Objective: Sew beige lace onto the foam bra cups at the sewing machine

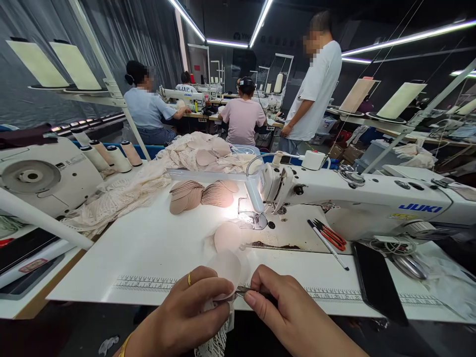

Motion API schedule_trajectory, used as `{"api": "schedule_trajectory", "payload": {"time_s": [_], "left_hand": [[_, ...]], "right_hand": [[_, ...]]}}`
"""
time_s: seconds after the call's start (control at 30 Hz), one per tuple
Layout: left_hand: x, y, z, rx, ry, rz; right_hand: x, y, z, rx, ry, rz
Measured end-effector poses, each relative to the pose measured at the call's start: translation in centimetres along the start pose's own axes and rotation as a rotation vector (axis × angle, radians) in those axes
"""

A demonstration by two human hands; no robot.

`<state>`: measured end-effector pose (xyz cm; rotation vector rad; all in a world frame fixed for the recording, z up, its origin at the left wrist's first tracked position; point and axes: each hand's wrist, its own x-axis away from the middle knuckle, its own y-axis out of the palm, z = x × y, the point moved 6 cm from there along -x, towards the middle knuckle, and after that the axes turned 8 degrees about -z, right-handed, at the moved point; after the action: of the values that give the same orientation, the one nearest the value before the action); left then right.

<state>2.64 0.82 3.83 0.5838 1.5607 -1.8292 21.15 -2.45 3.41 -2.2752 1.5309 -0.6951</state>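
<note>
white, ruler-marked worktop [141, 243] out front, and at its near edge the left hand [191, 312] pinches a pale pink, rounded fabric piece [226, 265], the right hand [282, 307] grips a small grey metal tool [241, 290], best worked slowly, its tip clear of skin.

On the left hand [189, 313], a narrow gold-coloured ring [189, 279] circles one of the fingers [203, 272]; a gold-coloured bracelet [125, 345] rounds the wrist [139, 342]. The right hand [280, 302] and forearm [323, 334] are bare.
</note>
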Motion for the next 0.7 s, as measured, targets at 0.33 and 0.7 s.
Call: {"api": "schedule_trajectory", "payload": {"time_s": [0.33,0.7], "left_hand": [[-0.3,-0.5,0.1,0.025,-0.060,-0.050],[-0.1,-1.9,-5.1,0.542,-0.825,0.429]], "right_hand": [[0.3,-2.5,3.9,0.062,0.035,0.171],[-0.1,0.5,4.2,0.637,-0.593,0.658]]}}
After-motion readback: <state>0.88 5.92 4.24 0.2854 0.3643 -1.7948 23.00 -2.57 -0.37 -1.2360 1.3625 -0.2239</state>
